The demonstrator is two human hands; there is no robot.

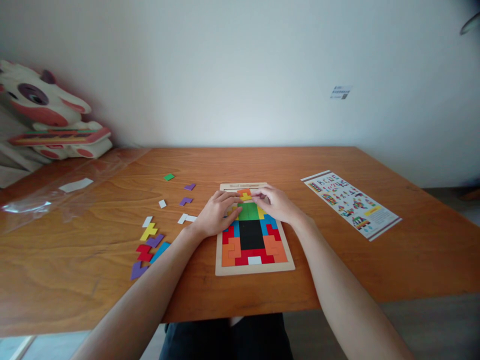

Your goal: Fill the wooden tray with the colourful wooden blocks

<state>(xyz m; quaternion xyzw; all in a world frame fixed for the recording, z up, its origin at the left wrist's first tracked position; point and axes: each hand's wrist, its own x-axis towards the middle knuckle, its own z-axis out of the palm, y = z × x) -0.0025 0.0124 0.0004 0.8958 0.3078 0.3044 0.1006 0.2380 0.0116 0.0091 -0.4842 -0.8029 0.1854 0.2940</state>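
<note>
A wooden puzzle board [255,270] lies on the table with red, orange, blue, green, yellow, black and white pieces inside its frame. My left hand [218,212] rests over the board's upper left part, fingers apart and pointing at the upper middle. From the right, my right hand [275,202] reaches over the upper right part, its fingertips bent together beside a yellow piece [245,196] near the top. Whether a small piece is between those fingertips is too small to tell. Below the hands, green pieces [248,211] sit above a black area [251,235].
Loose pieces lie to the left, among them a yellow one [149,231], a red one [144,252] and a green one [169,177]. A printed sheet [350,204] is at the right. Clear plastic [75,187] and a cow-shaped toy keyboard [60,115] are at the far left.
</note>
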